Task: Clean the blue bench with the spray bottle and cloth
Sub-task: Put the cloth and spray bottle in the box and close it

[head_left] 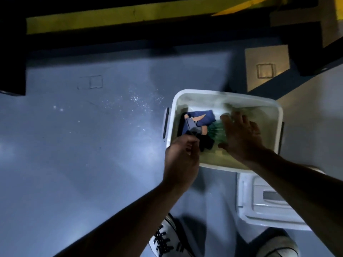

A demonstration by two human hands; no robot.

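A white plastic bin (267,102) stands on the grey-blue floor. Inside lie blue and dark cloths (202,117) and a green-tinted clear spray bottle (216,132), blurred towards the bin's far right. My left hand (181,160) is at the bin's near left edge and pinches a grey-blue cloth (193,129) between thumb and fingers. My right hand (241,138) reaches into the bin, its fingers and thumb wrapped around the bottle. A dark blue frame (278,86) runs behind the bin; I cannot tell whether it is the bench.
The bin's white lid (259,206) lies on the floor just in front of it, by my shoes (163,240). A black and yellow beam (111,13) crosses the top. Fine droplets (137,101) speckle the floor left of the bin.
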